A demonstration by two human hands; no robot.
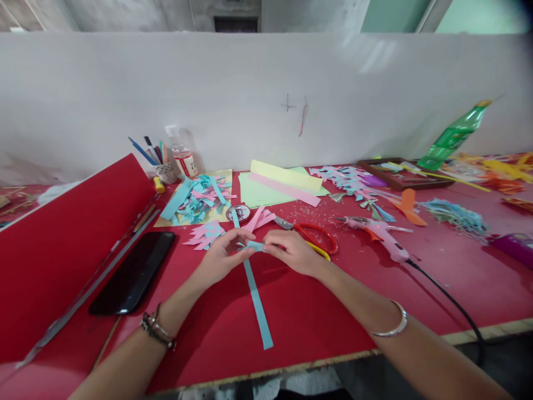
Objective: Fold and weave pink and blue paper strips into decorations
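My blue strip (257,304) is matt paper; my bangle (403,322) is smooth, shiny metal; the phone (133,272) is glossy; the glue gun (389,243), slightly blurred, looks like plastic.

Dark bracelets (157,330) circle the left wrist (178,306), a silver bangle (402,325) the right forearm (362,300).

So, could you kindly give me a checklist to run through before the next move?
1. Right hand holding the small blue paper piece: ok, pinched at the fingertips.
2. Left hand gripping that piece too: cannot tell, its fingers curl around the other end.
3. Long blue strip within reach: ok, it runs beneath the hands.
4. Scissors set down: ok, lying beside the right hand.
5. Pink glue gun hot: cannot tell, it lies farther right.
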